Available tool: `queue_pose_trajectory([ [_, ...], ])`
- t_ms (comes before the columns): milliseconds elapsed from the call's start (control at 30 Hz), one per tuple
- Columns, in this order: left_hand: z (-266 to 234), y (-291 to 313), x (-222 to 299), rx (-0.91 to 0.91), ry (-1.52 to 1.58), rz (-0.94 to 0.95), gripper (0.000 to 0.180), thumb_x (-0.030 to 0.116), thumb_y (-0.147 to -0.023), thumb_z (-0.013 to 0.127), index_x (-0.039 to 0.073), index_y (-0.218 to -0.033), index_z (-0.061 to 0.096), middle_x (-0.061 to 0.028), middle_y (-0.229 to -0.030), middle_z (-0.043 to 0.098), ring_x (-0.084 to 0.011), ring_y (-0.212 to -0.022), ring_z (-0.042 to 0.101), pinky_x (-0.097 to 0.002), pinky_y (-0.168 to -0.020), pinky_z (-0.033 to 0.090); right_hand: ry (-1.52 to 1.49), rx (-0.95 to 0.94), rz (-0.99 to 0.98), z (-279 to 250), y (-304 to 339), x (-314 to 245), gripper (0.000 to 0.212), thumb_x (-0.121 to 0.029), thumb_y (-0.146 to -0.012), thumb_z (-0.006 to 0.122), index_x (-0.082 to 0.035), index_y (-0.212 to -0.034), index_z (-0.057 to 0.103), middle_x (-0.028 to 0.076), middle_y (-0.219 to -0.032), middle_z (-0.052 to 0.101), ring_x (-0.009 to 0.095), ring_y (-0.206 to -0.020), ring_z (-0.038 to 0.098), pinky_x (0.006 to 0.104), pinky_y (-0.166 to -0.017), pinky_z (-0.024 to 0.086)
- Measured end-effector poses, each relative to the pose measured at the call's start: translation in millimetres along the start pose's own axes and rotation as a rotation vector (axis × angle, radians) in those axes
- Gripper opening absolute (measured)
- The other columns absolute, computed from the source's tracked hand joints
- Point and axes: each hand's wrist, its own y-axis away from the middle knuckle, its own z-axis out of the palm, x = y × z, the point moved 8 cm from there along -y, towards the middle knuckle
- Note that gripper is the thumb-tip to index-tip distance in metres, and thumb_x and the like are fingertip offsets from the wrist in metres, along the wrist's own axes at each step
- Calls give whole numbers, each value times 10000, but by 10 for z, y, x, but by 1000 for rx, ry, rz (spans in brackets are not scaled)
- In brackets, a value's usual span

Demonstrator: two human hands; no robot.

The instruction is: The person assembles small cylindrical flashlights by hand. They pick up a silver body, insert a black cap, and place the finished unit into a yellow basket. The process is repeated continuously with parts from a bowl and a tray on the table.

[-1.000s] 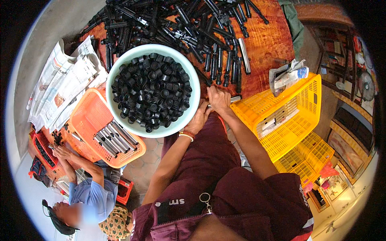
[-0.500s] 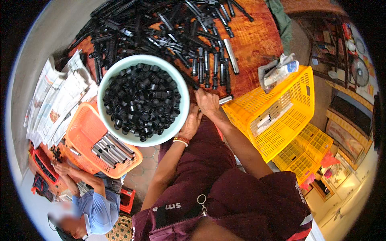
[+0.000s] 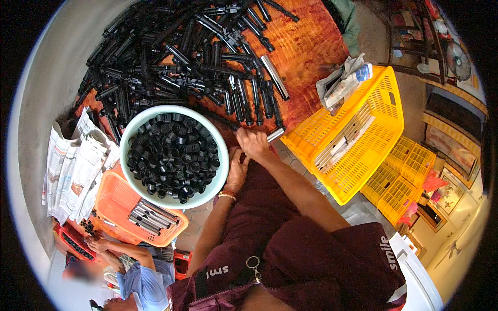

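Note:
My right hand [image 3: 252, 144] is closed around a silver metal tube [image 3: 275, 135], whose dark-tipped end sticks out to the right of the fist. Just below it and to its left, my left hand [image 3: 237, 172] has its fingers curled and nearly touching the right one. What the left fingers hold is hidden. Close by on the left, a pale green bowl [image 3: 224, 173] is filled with small black caps [image 3: 174, 155]. Beyond the hands, many slim black plastic parts [image 3: 207, 72] lie heaped on the reddish wooden table [image 3: 306, 57]. Another silver tube [image 3: 274, 77] rests beside the heap.
On the right stands a yellow crate [image 3: 337, 189] with several tubes inside and a newspaper-wrapped bundle [image 3: 345, 83] at its rim. An orange basket [image 3: 111, 192] with silver tubes sits left, near folded newspapers [image 3: 78, 166]. A co-worker in a blue shirt [image 3: 145, 282] works at the lower left.
The whole view has shifted, so the heap and crate sit further left and the bowl lower. Both hands stay close together, and the silver tube remains in my right hand.

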Motion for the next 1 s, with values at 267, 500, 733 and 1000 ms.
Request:
queue_pose_trajectory([
  [267,-44,-28,90,-77,-19,27,204,7,-799,646,-42,-972,550,-193,-1018,527,-381,-965,529,-420,-831,437,79,129,-73,22,25,-52,177,-154,-791,628,-123,-648,529,46,-513,573,185,-437,602,328,-382,473],
  [500,-67,13,158,-21,-108,87,164,16,-794,660,-4,-888,528,-182,-929,531,-388,-848,537,-447,-714,439,5,15,8,-5,32,-5,213,-204,-833,597,-96,-657,542,90,-568,621,276,-463,620,414,-421,488],
  [733,-268,12,247,-59,-105,-14,255,172,-887,629,-26,-1021,542,-212,-936,579,-389,-867,568,-419,-766,465,-628,-289,266,-229,-79,178,306,-286,-945,525,-34,-828,654,125,-679,651,234,-617,641,359,-579,514],
  [1000,244,225,-326,-109,868,-583,241,255,-936,607,26,-1000,574,-34,-850,572,-137,-726,577,-269,-698,492,-1256,-267,362,-665,-92,450,246,-214,-954,557,8,-966,663,64,-824,664,133,-759,659,269,-686,558],
])
